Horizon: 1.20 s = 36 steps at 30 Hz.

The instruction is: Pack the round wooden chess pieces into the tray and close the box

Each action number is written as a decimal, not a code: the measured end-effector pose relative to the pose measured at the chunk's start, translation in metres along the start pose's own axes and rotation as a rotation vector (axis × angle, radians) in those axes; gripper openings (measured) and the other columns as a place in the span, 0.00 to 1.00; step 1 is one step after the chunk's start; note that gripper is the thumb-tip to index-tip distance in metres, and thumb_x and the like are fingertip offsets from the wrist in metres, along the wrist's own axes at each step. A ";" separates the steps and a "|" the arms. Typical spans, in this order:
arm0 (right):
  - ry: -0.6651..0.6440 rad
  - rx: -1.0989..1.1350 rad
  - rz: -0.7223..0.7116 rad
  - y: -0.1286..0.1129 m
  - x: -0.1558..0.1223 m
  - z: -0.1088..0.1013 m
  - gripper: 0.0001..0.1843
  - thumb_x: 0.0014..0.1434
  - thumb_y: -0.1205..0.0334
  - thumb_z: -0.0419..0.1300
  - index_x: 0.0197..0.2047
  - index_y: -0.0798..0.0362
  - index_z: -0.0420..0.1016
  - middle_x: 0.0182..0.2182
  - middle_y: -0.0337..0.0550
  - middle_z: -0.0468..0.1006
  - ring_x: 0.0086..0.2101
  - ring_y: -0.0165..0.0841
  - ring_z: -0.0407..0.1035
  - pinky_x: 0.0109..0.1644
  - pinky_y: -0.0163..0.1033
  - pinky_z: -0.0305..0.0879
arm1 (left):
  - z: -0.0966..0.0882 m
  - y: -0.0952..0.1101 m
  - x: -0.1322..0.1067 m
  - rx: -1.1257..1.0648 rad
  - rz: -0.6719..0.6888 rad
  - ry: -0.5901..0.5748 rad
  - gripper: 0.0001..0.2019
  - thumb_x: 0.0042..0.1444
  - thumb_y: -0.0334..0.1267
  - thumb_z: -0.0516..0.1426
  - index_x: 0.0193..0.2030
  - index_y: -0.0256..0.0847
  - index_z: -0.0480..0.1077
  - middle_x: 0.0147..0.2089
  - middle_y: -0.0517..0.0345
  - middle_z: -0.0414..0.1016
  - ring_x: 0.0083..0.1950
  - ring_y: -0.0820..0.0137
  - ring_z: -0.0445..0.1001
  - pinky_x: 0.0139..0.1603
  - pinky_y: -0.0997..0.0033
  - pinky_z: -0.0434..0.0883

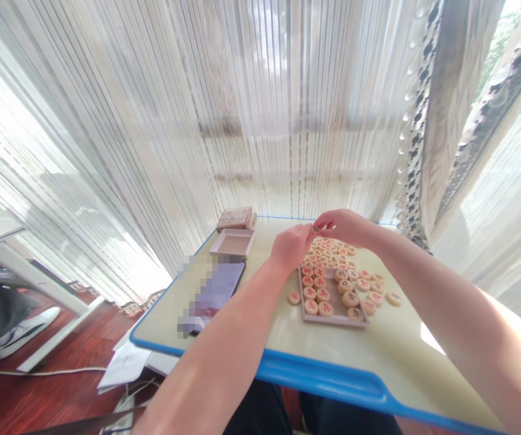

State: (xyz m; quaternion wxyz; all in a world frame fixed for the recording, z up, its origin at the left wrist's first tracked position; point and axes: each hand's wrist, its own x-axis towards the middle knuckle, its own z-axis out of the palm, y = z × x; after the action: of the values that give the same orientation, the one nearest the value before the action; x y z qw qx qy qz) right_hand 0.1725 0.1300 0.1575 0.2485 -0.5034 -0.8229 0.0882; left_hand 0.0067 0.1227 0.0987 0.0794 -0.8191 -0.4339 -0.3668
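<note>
A round wooden Chinese chess piece (315, 229) with a dark character is between my two hands, over the far part of the table. My left hand (291, 243) is closed on its left side. From the right, my right hand (342, 225) pinches at the same piece with its fingertips. Below my hands lies an open shallow box (335, 321), with red-marked pieces (323, 295) in two columns on its left and dark-marked pieces (349, 299) along its right. Several loose pieces (331, 251) spread beyond the box, partly hidden by my hands.
Loose pieces (375, 298) lie right of the box, and one red-marked piece (293, 297) lies left of it. An open shallow box (232, 243), a closed carton (234, 218) and a tablet-like device (221, 289) are at left. The table has a blue edge (323, 377).
</note>
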 end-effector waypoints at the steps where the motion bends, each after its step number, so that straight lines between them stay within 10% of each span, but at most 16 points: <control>1: 0.021 0.000 -0.008 0.000 -0.007 -0.001 0.08 0.48 0.63 0.60 0.33 0.48 0.79 0.29 0.38 0.78 0.29 0.30 0.70 0.29 0.33 0.65 | -0.003 0.004 -0.001 -0.029 0.009 -0.001 0.14 0.62 0.43 0.48 0.43 0.39 0.70 0.38 0.52 0.76 0.39 0.68 0.74 0.40 0.71 0.68; 11: 0.266 0.143 0.029 0.002 -0.112 -0.014 0.17 0.54 0.51 0.58 0.42 0.51 0.75 0.36 0.45 0.78 0.31 0.33 0.71 0.35 0.39 0.68 | -0.018 0.062 -0.011 -0.392 0.207 -0.059 0.14 0.60 0.41 0.52 0.49 0.40 0.71 0.40 0.53 0.78 0.40 0.69 0.74 0.44 0.70 0.69; 18: 0.402 0.368 0.173 0.016 -0.174 0.019 0.18 0.54 0.49 0.58 0.42 0.52 0.75 0.34 0.45 0.78 0.32 0.34 0.71 0.37 0.40 0.68 | -0.023 0.093 -0.022 -0.451 0.320 -0.320 0.14 0.58 0.42 0.53 0.46 0.41 0.74 0.35 0.56 0.78 0.35 0.71 0.73 0.39 0.73 0.67; 36: 0.283 0.242 0.116 0.006 -0.182 0.043 0.12 0.54 0.56 0.59 0.41 0.50 0.76 0.33 0.40 0.71 0.29 0.29 0.65 0.35 0.36 0.63 | -0.035 0.077 -0.015 -0.362 0.272 -0.706 0.10 0.50 0.40 0.57 0.36 0.42 0.78 0.29 0.61 0.76 0.31 0.74 0.69 0.32 0.78 0.61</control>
State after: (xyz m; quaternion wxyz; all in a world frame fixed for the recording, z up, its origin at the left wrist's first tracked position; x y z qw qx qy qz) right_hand 0.2232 -0.0217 0.0596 0.4150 -0.5238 -0.7327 0.1288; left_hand 0.0419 0.0499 0.1288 -0.1718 -0.9451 -0.2506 -0.1201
